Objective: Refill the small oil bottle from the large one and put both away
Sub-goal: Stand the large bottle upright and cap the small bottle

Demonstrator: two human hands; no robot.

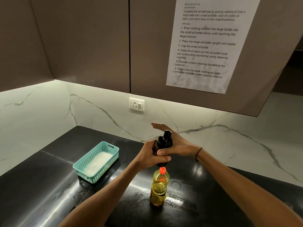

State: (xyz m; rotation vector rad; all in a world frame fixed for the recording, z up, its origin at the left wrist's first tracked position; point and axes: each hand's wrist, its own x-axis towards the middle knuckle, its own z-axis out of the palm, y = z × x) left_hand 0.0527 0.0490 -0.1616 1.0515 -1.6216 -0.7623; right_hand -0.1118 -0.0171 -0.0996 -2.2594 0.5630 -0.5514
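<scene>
Teal basket [96,161] sits left; left hand [147,157] grips small bottle [164,143], right hand [173,141] flat behind.

Dim kitchen overall. Brightest light is a strip under the cabinets [91,46], washing the marble backsplash [101,115] pale green-white. My black countertop [49,185] mirrors it: streaky glare at its left edge and around the big oil bottle [158,187], whose yellow oil glows. The small dark bottle [164,143] in my hands shows only small highlights. Wide-angle bend: cabinet lines lean outward toward the picture's edges. Posted sheet [206,45] readable mid-page, smeared at top. Right side falls into murk.
</scene>
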